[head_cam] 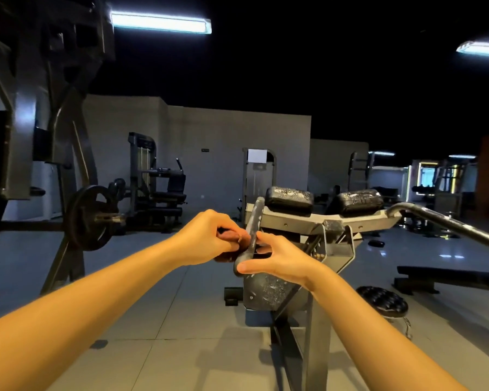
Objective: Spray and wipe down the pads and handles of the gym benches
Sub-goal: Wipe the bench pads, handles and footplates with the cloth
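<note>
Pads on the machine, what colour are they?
Black pads, flecked white on top; head view.

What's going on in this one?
A person appears to be wiping a gym machine's handle. The left grip holds what looks like a brown cloth against it, and the right grip holds the handle's lower end. The two pads behind look speckled, perhaps already sprayed. No spray bottle is in view.

A dim gym: cable machines [150,176], a weight plate [89,217] and worn pads [290,198] are standing under strip lights [160,22] glowing overhead.
</note>
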Motion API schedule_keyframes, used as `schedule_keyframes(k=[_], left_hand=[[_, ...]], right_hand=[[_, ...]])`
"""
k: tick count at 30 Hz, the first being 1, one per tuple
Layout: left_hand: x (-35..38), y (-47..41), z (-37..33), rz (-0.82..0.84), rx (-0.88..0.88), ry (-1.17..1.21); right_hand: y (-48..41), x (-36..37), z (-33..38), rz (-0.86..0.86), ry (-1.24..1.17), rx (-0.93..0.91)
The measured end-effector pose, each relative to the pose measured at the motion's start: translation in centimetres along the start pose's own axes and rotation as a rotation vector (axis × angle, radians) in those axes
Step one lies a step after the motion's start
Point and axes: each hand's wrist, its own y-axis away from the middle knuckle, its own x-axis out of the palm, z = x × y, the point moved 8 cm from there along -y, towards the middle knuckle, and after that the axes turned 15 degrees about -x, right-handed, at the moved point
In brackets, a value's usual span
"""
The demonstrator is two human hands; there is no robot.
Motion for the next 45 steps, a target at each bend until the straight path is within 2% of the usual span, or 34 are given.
schedule_keyframes(k=[6, 12, 14, 16, 20, 23, 29, 33, 39, 42, 45], left_hand=[[1.1, -6.0, 0.1, -0.106, -0.129, 0.124], [0.4, -1.5, 0.6, 0.08, -0.03, 0.12], [0.3, -1.1, 1.0, 0.046, -0.004, 0.081], [0.5, -2.5, 1.0, 0.014, -0.013, 0.142], [1.4, -8.1, 1.9, -0.092, -0.114, 0.154], [2.0, -10.7, 3.1, -0.099, -0.176, 0.185], [1.5, -5.0, 3.0, 0.077, -0.053, 0.265], [1.1, -8.7, 2.0, -0.017, 0.001, 0.165], [1.9, -18.3, 2.7, -0.08, -0.142, 0.083], [1.8, -17.8, 3.1, -0.028, -0.112, 0.128], [1.5, -13.6, 3.2, 0.058, -0.046, 0.204]], right_hand=[[0.1, -0.2, -0.5, -0.021, 0.019, 0.033], [-0.1, -1.2, 0.0, 0.028, 0.05, 0.081], [-0.3, -0.7, 0.2, 0.066, 0.036, 0.107], [-0.3, -0.6, 0.4, 0.058, 0.01, 0.097], [-0.3, -0.7, -0.1, 0.081, 0.014, 0.111], [-0.3, -0.8, 0.0, 0.078, 0.039, 0.105], [-0.8, -0.8, -0.2, 0.118, 0.048, 0.117], [-1.0, -1.0, -0.2, 0.136, 0.049, 0.149], [-1.0, -0.9, -1.6, 0.137, 0.028, 0.191], [-1.1, -0.9, -1.5, 0.126, 0.015, 0.188], [-0.8, -0.8, -0.8, 0.117, 0.006, 0.172]])
